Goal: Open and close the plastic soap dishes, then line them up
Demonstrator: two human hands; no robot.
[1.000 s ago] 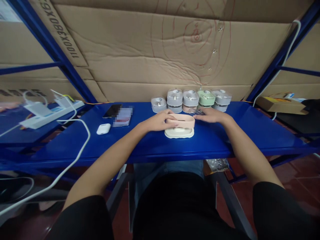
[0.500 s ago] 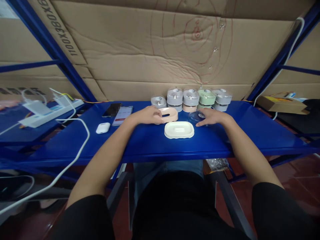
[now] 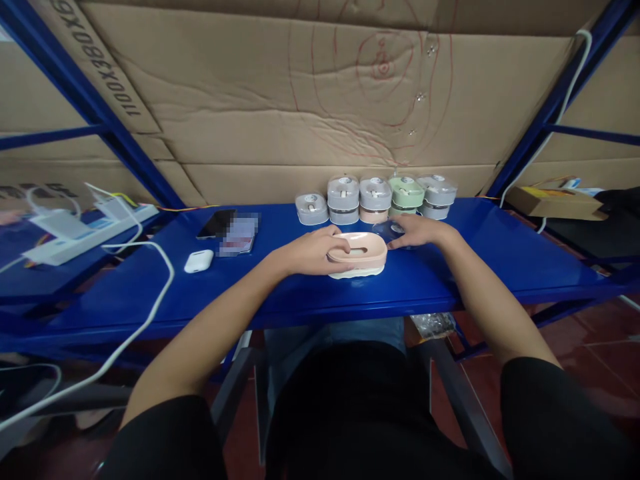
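My left hand (image 3: 316, 252) grips the left end of a pink oval plastic box part (image 3: 373, 251) with a slot in its floor. The part sits over a cream oval base (image 3: 367, 272), whose wavy lower rim shows beneath it; whether the two are locked together I cannot tell. To the right, my right hand (image 3: 417, 230) is closed on a clear, dark-looking plastic lid (image 3: 387, 230) lying on the blue table (image 3: 280, 293). Its thumb is at the lid's near edge, and the fingers partly cover it.
Several small lidded boxes in grey, pink and green, such as the green box (image 3: 406, 192), stand along the cardboard wall (image 3: 240, 100). On the left lie two phones (image 3: 240, 235), a white earbud case (image 3: 199, 261) and a power strip (image 3: 90, 233) with white cables.
My left hand first carried the pink part left off the cream base, then back right onto it. The clear lid stays under my right hand. The view has shifted slightly.
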